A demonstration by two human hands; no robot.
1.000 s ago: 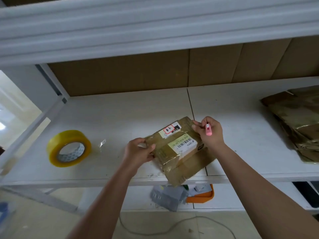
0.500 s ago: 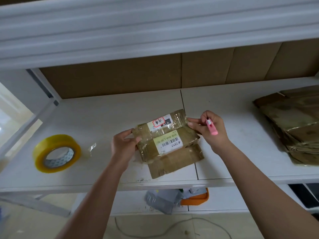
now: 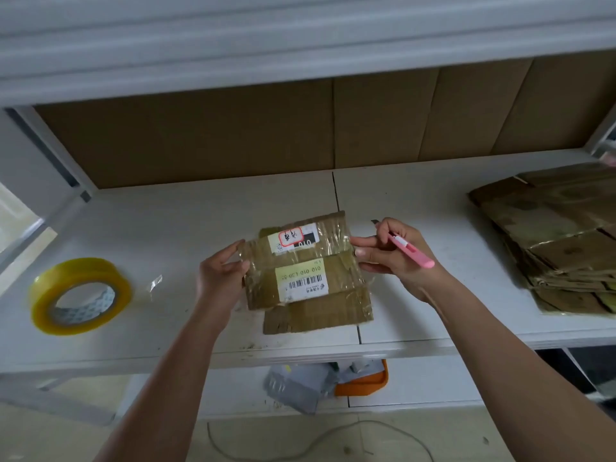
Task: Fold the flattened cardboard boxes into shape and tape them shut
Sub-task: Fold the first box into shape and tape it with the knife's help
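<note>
White shelf (image 3: 416, 208): both hands pinching box (image 3: 306, 275), left hand (image 3: 221, 273), right hand (image 3: 396, 253) also holding cutter (image 3: 413, 250); squaring up, taping next.

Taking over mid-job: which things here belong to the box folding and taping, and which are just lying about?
In the job: flattened box held by left hand and right hand; pink cutter; tape roll; cardboard stack.

Lying about: orange tray, grey item, cable.
</note>
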